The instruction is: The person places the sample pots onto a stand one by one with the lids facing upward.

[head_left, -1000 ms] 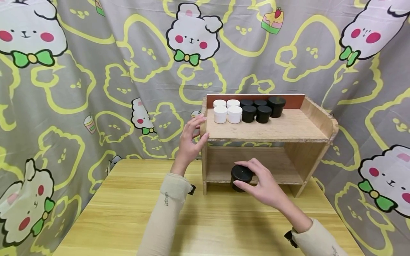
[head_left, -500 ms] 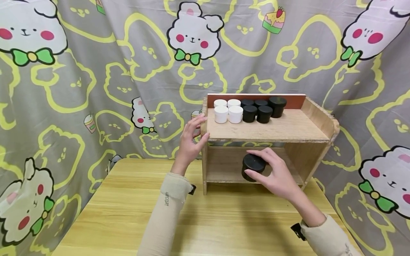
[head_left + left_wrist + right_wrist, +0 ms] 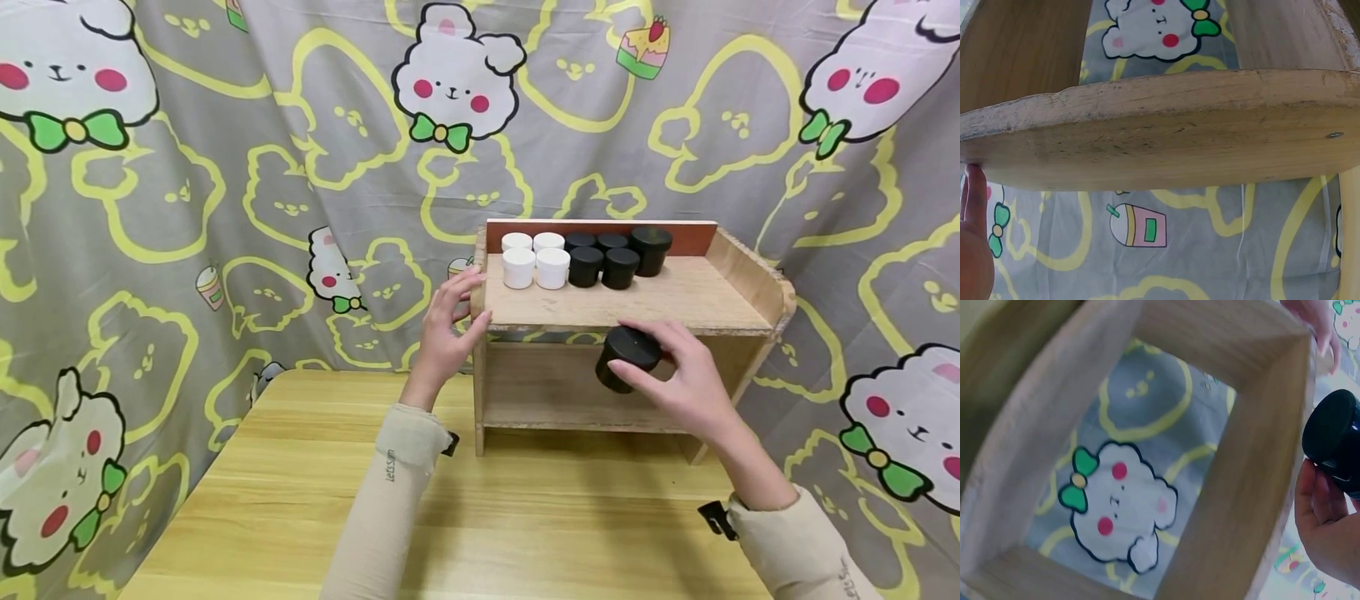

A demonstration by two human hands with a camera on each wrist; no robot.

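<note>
My right hand [image 3: 690, 379] grips a large black lidded jar [image 3: 628, 358] between thumb and fingers, raised in front of the two-tier wooden shelf [image 3: 585, 312] and slightly tilted. In the head view the jar overlaps the lower compartment, its lid near the top board's front edge. The right wrist view shows the same jar [image 3: 1332, 434] at the right. My left hand [image 3: 444, 333] touches the shelf's left side panel, fingers extended along it and thumb at its front edge. On the top board stand white jars [image 3: 518, 268], small black jars [image 3: 585, 267] and one larger black jar [image 3: 650, 252].
The shelf stands on a yellow wood-grain table [image 3: 300, 483]. Its right side panel [image 3: 750, 279] rises above the top board, and a reddish-brown back strip [image 3: 693, 239] runs behind the jars. A grey patterned curtain [image 3: 300, 225] hangs behind.
My right hand has lifted the black jar up and to the right, from low before the lower shelf to near the top board's front edge. The left hand stays in place.
</note>
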